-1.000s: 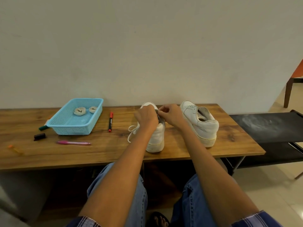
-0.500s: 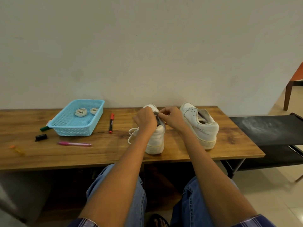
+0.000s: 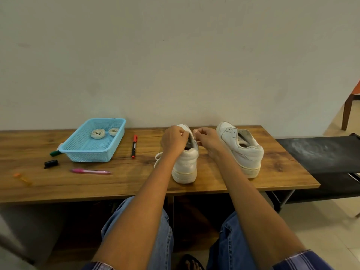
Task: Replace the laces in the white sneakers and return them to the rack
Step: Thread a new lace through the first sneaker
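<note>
Both hands worked at the near white leather sneaker (image 3: 186, 162) on the wooden worktop (image 3: 116, 180): left hand (image 3: 173, 141) curled at its collar, right hand (image 3: 206, 138) pinching a white lace (image 3: 195, 140). Lacing seemed underway; next, threading another eyelet. Its unlaced mate (image 3: 241, 148) stood just right.

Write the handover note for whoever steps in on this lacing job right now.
Left hand: fingers curled at the collar of the near white leather sneaker, apparently gripping lace or tongue; the exact hold is hidden.
Right hand: pinches the white lace over the same shoe.
That sneaker stands heel toward you on the wooden table, with lace loops hanging at its left side.
The second white sneaker stands to its right, no lace visible in it.
Two rolled cream laces lie in the light blue mesh basket.
The black fabric shoe rack is right of the table.
Left: finish lacing, then rack both.
</note>
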### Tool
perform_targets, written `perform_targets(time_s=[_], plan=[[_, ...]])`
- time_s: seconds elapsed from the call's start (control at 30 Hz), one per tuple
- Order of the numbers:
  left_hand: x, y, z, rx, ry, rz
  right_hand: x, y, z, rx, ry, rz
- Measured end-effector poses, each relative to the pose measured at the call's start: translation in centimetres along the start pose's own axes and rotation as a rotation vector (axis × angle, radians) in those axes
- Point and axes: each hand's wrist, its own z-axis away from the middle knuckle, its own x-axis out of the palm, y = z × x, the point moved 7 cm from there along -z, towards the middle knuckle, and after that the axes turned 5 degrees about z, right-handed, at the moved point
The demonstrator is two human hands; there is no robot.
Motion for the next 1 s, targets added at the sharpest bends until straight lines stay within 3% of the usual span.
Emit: perform_targets(time_s=[0.13, 0.17, 0.23, 0.3, 0.37, 0.43, 0.47, 0.53, 0.63, 0.67, 0.7, 0.73, 0.8, 0.87, 0.93, 1.0], plan=[[-2.9, -1.6, -0.8, -0.129, 0.199, 0.268, -3.7, -2.0, -0.1, 0.038, 0.278, -0.986], [-3.1, -2.1, -1.0, -0.164, 0.205, 0.277, -5.0, -2.7, 0.1, -0.003, 0.316, -1.044], [-2.8, -2.7, -1.1, -0.218, 0.163, 0.281, -6.8, -3.9, 0.6, -0.110, 0.364, -0.760], [-2.1, -3.1, -1.2, -0.241, 0.117, 0.278, -6.2, -5.4, 1.1, -0.300, 0.327, -0.124], [-1.9, -3.3, -1.3, -0.246, 0.102, 0.285, -2.6, -5.0, 1.0, -0.405, 0.114, 0.570], [-1.8, -3.4, -1.3, -0.250, 0.093, 0.290, -0.4, -3.2, 0.7, -0.343, -0.042, 0.862], [-1.8, -3.4, -1.3, -0.253, 0.086, 0.289, -0.3, -3.4, 0.8, -0.338, -0.042, 0.830], [-1.6, -3.6, -1.1, -0.258, 0.074, 0.294, -2.1, -4.0, 0.7, -0.308, 0.099, 0.524], [-1.7, -3.6, -1.0, -0.257, 0.065, 0.286, -8.4, -3.0, 1.3, -0.108, 0.651, -0.266], [-1.7, -3.7, -1.1, -0.255, 0.058, 0.279, -9.9, -2.2, 2.0, -0.069, 0.815, -0.388], [-1.6, -3.8, -1.2, -0.252, 0.038, 0.269, -10.9, -1.7, 2.4, -0.060, 0.916, -0.339], [-1.4, -3.8, -1.2, -0.249, 0.006, 0.257, -11.2, -2.0, 2.6, -0.071, 0.917, -0.196], [-0.8, -4.1, -1.3, -0.253, -0.077, 0.228, -9.8, -2.7, 1.6, -0.158, 0.716, 0.222], [-0.2, -4.1, -1.3, -0.256, -0.164, 0.212, -5.9, -3.0, 0.3, -0.285, 0.367, 0.565], [0.0, -3.8, -1.1, -0.230, -0.213, 0.184, -1.7, -2.4, -0.1, -0.359, 0.078, 0.757], [0.0, -3.9, -1.1, -0.211, -0.213, 0.140, 0.8, -2.1, 0.0, -0.388, -0.002, 0.812]])
